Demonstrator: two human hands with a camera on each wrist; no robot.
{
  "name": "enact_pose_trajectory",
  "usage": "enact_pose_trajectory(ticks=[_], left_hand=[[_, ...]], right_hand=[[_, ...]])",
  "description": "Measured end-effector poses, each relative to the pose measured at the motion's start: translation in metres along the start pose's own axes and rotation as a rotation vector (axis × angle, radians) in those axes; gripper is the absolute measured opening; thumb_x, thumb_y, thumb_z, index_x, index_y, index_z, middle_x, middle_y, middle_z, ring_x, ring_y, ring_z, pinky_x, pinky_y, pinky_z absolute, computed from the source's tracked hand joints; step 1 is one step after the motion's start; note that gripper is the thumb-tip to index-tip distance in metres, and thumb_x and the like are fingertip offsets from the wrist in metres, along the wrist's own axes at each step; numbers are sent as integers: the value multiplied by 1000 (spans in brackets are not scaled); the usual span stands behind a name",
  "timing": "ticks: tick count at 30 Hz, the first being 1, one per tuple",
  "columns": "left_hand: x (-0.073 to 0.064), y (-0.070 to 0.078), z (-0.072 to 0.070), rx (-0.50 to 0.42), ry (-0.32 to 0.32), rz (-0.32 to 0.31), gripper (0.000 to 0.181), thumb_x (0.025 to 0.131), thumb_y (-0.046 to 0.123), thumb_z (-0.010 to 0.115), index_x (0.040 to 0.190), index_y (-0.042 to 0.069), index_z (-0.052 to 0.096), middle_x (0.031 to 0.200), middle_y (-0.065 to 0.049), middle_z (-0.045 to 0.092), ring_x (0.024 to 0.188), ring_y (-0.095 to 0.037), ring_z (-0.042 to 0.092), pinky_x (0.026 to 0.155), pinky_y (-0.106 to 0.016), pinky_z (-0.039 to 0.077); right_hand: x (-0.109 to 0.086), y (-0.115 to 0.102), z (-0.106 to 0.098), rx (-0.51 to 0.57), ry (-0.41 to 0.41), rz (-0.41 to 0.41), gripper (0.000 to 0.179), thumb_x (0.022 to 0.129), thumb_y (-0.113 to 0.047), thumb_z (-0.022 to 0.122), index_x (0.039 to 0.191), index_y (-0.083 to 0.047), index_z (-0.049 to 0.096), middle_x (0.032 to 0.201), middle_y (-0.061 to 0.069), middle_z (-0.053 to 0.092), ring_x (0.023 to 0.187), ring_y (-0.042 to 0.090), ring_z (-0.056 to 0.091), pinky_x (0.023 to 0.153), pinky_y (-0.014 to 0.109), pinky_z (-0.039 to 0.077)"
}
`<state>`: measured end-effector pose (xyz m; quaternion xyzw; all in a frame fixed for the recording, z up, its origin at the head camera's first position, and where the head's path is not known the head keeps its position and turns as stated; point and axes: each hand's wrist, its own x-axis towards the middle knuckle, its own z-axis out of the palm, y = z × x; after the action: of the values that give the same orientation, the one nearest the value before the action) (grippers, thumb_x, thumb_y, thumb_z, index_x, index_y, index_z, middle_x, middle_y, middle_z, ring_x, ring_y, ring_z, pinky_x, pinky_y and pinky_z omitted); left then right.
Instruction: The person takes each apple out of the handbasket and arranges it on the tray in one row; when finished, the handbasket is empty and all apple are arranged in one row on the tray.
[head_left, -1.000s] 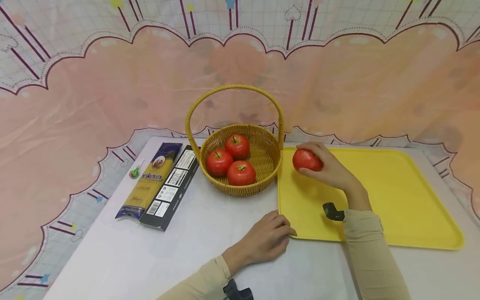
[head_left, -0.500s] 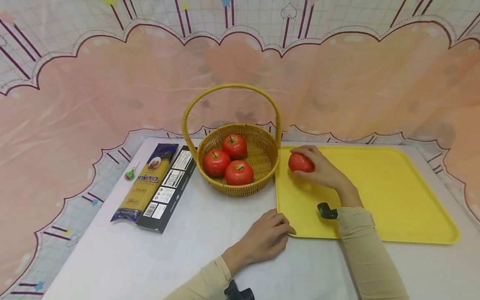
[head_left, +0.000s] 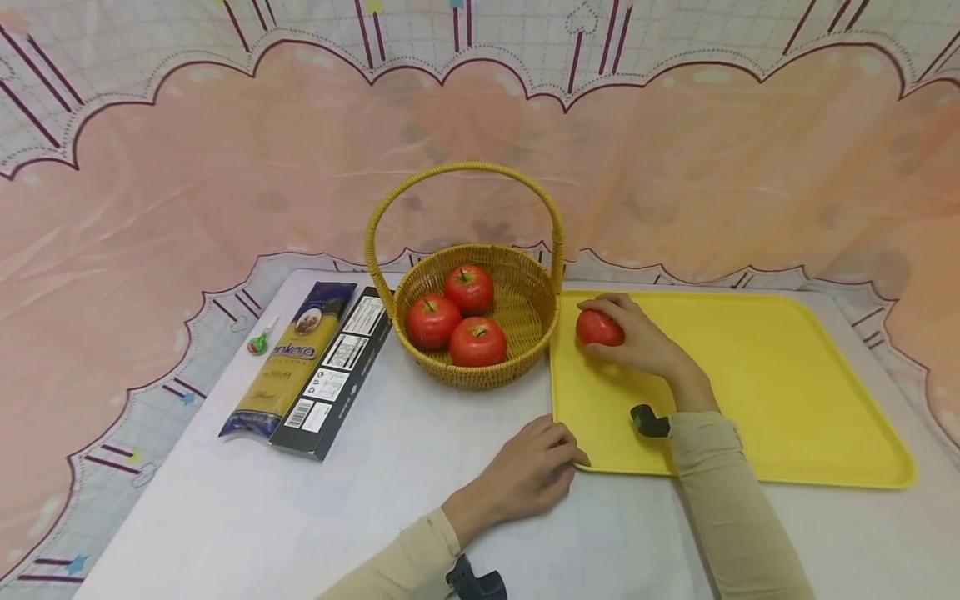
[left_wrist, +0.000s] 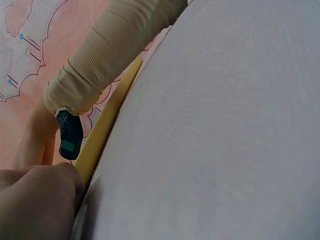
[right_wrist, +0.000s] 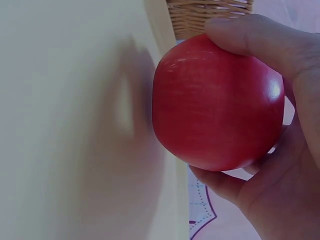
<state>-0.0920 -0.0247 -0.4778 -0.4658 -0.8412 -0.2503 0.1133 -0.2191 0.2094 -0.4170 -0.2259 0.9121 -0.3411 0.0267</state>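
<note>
My right hand (head_left: 641, 340) grips a red apple (head_left: 600, 327) over the left part of the yellow tray (head_left: 750, 392). In the right wrist view the thumb and fingers wrap the apple (right_wrist: 217, 105), and its underside is close to the tray surface. At the tray's near left corner rests my left hand (head_left: 525, 473), fingertips at the rim with the fingers bent. The left wrist view shows that hand (left_wrist: 42, 200) against the tray's edge (left_wrist: 107, 122). Left of the tray, a wicker basket (head_left: 480, 379) with a tall handle bears three red apples (head_left: 477, 342).
On the left lie a yellow and blue pasta packet (head_left: 288, 362) and a black box (head_left: 337, 379) with white labels, side by side. A small green and red lollipop (head_left: 258, 342) is beside the packet. A patterned cloth (head_left: 480, 125) hangs behind the white table (head_left: 225, 508).
My right hand has lowered the apple slightly toward the tray's left side. The whole head view has shifted a little. My left hand keeps its place at the tray corner.
</note>
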Motion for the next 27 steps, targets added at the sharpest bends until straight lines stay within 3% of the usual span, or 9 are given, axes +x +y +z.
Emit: enact_pose_trajectory(ticks=[27], left_hand=[[-1, -1, 0, 29, 4, 9, 18, 88, 17, 58, 103, 24, 66, 95, 11, 53, 97, -7, 46, 94, -23, 38]], right_hand=[[0, -4, -1, -52, -82, 46, 67, 81, -20, 73, 141, -19, 42, 146, 19, 26, 129, 41, 32, 98, 64, 38]])
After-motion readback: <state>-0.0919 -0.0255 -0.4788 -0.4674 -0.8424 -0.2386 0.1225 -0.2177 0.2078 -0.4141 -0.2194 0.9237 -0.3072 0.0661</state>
